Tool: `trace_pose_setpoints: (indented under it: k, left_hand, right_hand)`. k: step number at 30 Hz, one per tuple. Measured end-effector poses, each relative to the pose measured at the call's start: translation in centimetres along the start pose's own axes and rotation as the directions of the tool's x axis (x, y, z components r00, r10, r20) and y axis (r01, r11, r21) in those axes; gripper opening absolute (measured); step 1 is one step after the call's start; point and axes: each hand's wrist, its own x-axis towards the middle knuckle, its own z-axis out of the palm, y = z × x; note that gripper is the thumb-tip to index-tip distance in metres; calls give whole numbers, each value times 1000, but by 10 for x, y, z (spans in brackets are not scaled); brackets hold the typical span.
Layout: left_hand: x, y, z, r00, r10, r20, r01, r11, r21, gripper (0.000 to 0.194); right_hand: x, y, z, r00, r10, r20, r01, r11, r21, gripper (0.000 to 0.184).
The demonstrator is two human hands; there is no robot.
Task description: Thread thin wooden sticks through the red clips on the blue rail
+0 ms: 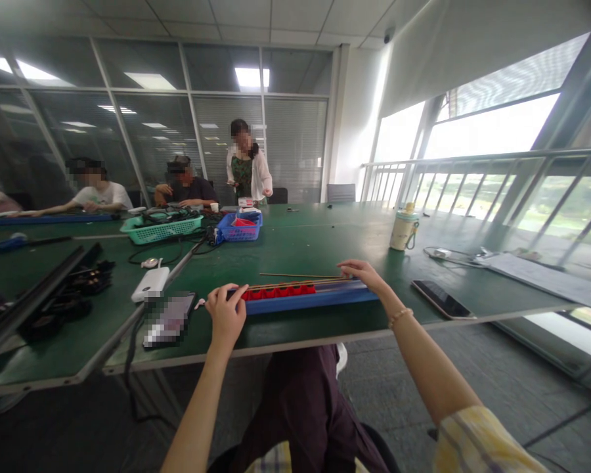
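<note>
A long, narrow blue trough (305,302) lies along the near edge of the table, with a row of red pieces (280,292) in its left part. Thin brown rods run lengthwise over it, and one thin rod (295,275) lies just behind it. My left hand (225,315) is closed around the trough's left end, fingertips at the end of a rod. At the right end, my right hand (364,272) reaches over the trough with fingers bent down to a rod's end; its grip is partly hidden.
Left of the trough are a phone (170,318), a white power bank (150,284) and black parts (64,302). Behind stand a green basket (162,230) and a blue basket (241,230). A bottle (402,230) and another phone (443,299) are at right. Several people are across the table.
</note>
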Motion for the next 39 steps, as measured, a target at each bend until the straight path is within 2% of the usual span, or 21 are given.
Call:
trace_pose_setpoints:
  k: [4,8,27,34,39]
  left_hand:
    - [0,-1,0,1000,0,8,0,1000,-1,38]
    - [0,1,1,1000,-9,18,9,1000,3,37]
    - [0,-1,6,999,-23,-28,23,999,28,36]
    - [1,-1,6,999,-43,-32,44,999,12,35]
    - [0,0,5,999,-41,-29,41,999,11,34]
  right_hand:
    - [-2,-14,-2,973,66,220,-62,998,-28,49]
    - [1,-12,-4,959,74,275,-55,996,-76,49]
    - [1,-6,-3,973,101,209,-99,995,-22,41]
    - [1,-5,-4,979,93,183,-94,996,0,46]
    - [3,0,-4,989,85,118,-88,996,22,52]
